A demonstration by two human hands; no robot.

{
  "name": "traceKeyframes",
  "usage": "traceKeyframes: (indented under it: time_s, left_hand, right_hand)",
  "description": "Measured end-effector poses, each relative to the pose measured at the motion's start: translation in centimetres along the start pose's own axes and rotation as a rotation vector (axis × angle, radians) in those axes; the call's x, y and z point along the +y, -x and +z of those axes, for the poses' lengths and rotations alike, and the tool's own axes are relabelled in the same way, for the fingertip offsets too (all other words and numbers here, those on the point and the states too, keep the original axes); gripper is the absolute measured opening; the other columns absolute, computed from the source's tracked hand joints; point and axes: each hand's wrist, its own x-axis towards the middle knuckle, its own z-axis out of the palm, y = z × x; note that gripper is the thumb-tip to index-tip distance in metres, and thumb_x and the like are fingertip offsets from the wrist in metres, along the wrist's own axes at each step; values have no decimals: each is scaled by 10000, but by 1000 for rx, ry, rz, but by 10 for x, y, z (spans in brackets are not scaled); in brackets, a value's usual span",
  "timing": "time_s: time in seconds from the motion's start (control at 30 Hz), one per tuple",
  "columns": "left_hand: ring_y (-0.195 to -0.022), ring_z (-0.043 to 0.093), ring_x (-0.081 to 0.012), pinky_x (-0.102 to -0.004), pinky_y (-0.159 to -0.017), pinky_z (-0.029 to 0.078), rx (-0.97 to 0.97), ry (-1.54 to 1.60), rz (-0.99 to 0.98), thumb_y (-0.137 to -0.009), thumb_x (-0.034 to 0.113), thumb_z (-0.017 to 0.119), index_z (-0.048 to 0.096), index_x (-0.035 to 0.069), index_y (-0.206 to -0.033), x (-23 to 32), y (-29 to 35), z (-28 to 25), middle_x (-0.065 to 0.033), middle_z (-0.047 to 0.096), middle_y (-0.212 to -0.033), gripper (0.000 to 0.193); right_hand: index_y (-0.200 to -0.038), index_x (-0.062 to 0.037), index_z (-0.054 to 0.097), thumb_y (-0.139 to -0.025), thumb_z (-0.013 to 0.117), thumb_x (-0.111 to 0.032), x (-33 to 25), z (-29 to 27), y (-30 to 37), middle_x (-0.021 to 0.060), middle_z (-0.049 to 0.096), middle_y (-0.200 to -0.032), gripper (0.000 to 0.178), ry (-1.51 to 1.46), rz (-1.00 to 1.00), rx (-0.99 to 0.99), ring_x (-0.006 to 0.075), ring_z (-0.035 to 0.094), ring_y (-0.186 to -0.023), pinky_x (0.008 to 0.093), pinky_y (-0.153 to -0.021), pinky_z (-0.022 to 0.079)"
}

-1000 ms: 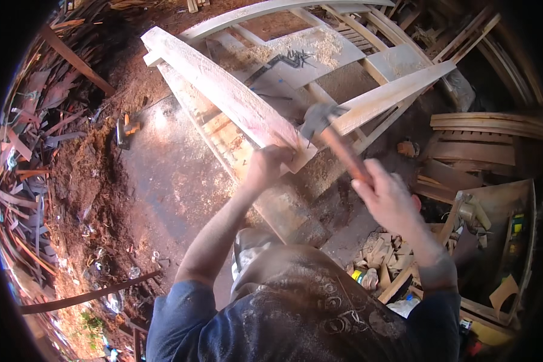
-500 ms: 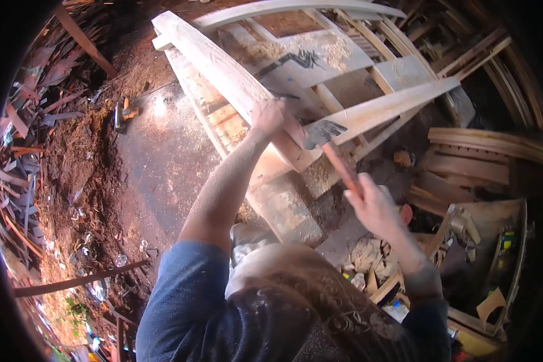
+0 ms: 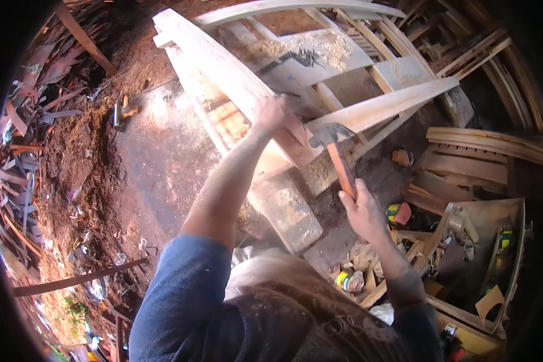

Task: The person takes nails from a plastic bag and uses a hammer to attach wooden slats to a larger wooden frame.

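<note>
My right hand (image 3: 363, 212) is wrapped round the wooden handle of a claw hammer (image 3: 342, 170). The hammer's dark metal head is up beside the near end of a long pale wooden beam (image 3: 223, 65), a small gap apart from it. On that same beam, close to its near end, my left hand (image 3: 270, 113) is closed over the edge. The beam slants away to the far left across a pale wooden frame. A second curved wooden rail (image 3: 386, 105) meets the frame near the hammer head and runs to the far right.
Sawdust lies on a flat panel (image 3: 344, 54) inside the frame. An orange-and-dark tool (image 3: 124, 113) sits on the floor at left, near heaped wood scraps (image 3: 60, 102). At right are stacked curved boards (image 3: 482, 148) and an open wooden box (image 3: 495, 208) with odds and ends.
The hammer head has shifted slightly right, away from the beam's end, and my right hand has drawn a little nearer and left. My left hand stays on the beam.
</note>
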Motion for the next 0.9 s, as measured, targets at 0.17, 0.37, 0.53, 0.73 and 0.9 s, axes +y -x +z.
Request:
traceKeyframes:
  time_s: [0.17, 0.37, 0.53, 0.73, 0.9]
  left_hand:
    - [-740, 719, -401, -506, -682, 555, 5, 139, -36, -971, 207, 473, 724, 55, -942, -30, -12, -5, -218, 717, -795, 294]
    - [-862, 700, -383, -491, -865, 542, -83, 973, -348, -971, 177, 535, 716, 24, -1104, -45, 17, -79, -254, 700, -913, 271]
    - [-649, 456, -190, -345, -594, 337, -195, 1295, -794, -1020, 326, 522, 573, 131, -928, -229, 152, -161, -62, 477, -741, 222]
    - [-463, 495, -167, -332, -420, 398, -244, 1665, -1583, -960, 211, 497, 587, 111, -755, -365, 337, -216, -28, 520, -594, 245]
    - [-737, 682, -276, -434, -683, 549, -222, 1903, -1661, -983, 219, 530, 671, 43, -977, -387, 423, -192, -85, 708, -832, 226]
  right_hand:
    - [-1095, 12, 544, -986, 636, -301, -49, 4, -4, 319, 639, -961, 345, -20, -33, 147, 537, 605, -957, 542, -774, 495]
    - [-1106, 0, 557, -963, 647, -246, -50, 82, -39, 227, 669, -800, 299, 27, 92, 157, 418, 688, -727, 472, -640, 539]
    - [-1046, -13, 563, -938, 652, -172, -112, 121, -43, 69, 589, -649, 211, -404, 324, 165, 166, 596, -477, 341, -447, 471]
    - [-921, -56, 519, -967, 603, -139, -181, 172, -58, 3, 492, -589, 127, -808, 377, 217, 120, 489, -423, 310, -400, 389]
    - [-895, -74, 528, -968, 616, -154, -280, 209, -107, 16, 539, -632, 140, -930, 249, 91, 121, 506, -438, 285, -394, 409]
